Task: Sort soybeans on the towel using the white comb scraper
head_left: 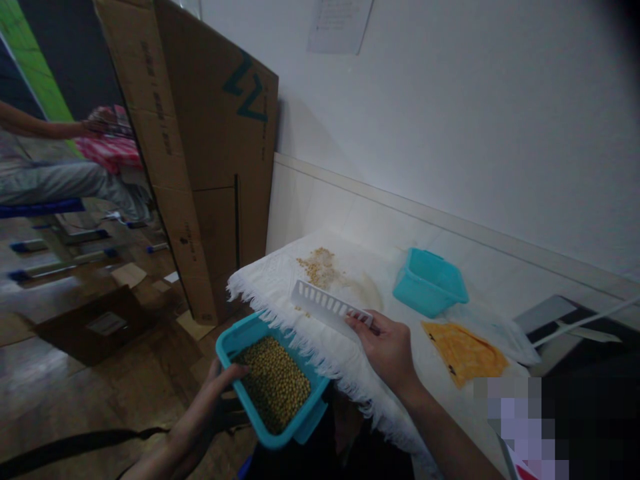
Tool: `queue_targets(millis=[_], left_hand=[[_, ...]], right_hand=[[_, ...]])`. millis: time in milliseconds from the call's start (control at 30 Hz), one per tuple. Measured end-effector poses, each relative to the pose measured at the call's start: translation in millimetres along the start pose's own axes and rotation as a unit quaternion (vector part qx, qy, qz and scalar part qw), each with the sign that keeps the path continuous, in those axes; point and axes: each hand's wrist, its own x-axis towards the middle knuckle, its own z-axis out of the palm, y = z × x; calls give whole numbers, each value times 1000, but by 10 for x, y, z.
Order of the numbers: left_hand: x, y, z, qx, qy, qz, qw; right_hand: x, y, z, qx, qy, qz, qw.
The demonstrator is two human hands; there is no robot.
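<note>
My left hand (pixel 220 390) grips the left rim of a turquoise plastic bin (pixel 270 440), its thumb over the edge and its other fingers mostly hidden below. Inside lie many round yellow-green beans (pixel 277 380). The bin is tilted and held just below the table's fringed edge. My right hand (pixel 387 350) is closed around the near end of a white slotted plastic strip (pixel 320 303), which stands on edge against the white cloth (pixel 270 273). Beyond the strip, a small heap of yellowish beans or grains (pixel 320 263) is scattered on the cloth. A few more lie near the strip.
Another turquoise bin (pixel 430 283) stands toward the back right, near a folded yellow cloth (pixel 465 350). A tall cardboard box (pixel 215 147) rises left of the table, before the white wall. A seated person (pixel 60 167) is farther left; an open carton (pixel 95 327) lies on the floor.
</note>
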Motion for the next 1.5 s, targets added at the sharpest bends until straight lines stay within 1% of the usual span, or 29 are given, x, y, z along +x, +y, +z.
queue_targets(millis=[200, 333, 500, 567, 700, 767, 833, 933, 1000, 1067, 1100, 1133, 1200, 1267, 1333, 1400, 1500], left_hand=[[-12, -12, -11, -8, -11, 7, 1000], [-28, 2, 4, -13, -5, 9, 1000], [-24, 12, 4, -13, 6, 14, 1000], [-25, 18, 4, -12, 12, 14, 1000], [-43, 41, 14, -3, 24, 22, 999], [-52, 52, 17, -4, 24, 24, 999], [-56, 61, 18, -1, 20, 22, 1000], [-57, 68, 20, 0, 12, 17, 1000], [-56, 69, 24, -2, 13, 19, 1000], [-54, 69, 30, -3, 19, 21, 1000], [-51, 68, 33, -3, 22, 20, 1000], [-47, 68, 34, -4, 24, 20, 1000], [-37, 65, 34, -5, 23, 23, 999], [-27, 60, 30, -2, 23, 25, 999], [-20, 56, 28, 0, 27, 23, 999], [-18, 52, 30, 1, 33, 23, 999], [-28, 54, 40, 6, 38, 30, 999]], right_hand=[[-62, -58, -12, 16, -12, 21, 1000], [-131, -114, 6, 20, 11, 38, 999], [-146, -154, -2, 7, 10, 32, 999], [-153, -185, -17, 14, 0, 31, 999], [-239, -290, -28, 41, -39, 14, 998], [-294, -328, -31, 49, -29, 11, 998], [-313, -324, -47, 45, 1, 26, 999], [-234, -238, -83, 35, 43, 77, 995], [-135, -154, -68, 59, 43, 108, 992], [-46, -71, 8, 109, 34, 125, 986], [-13, -32, 62, 129, 47, 129, 982], [11, 5, 120, 142, 48, 132, 980], [42, 77, 212, 147, 49, 139, 978], [66, 151, 230, 141, 48, 152, 977], [97, 226, 163, 139, 41, 172, 974], [136, 302, 43, 138, 46, 196, 970], [187, 422, -142, 127, 95, 220, 963]])
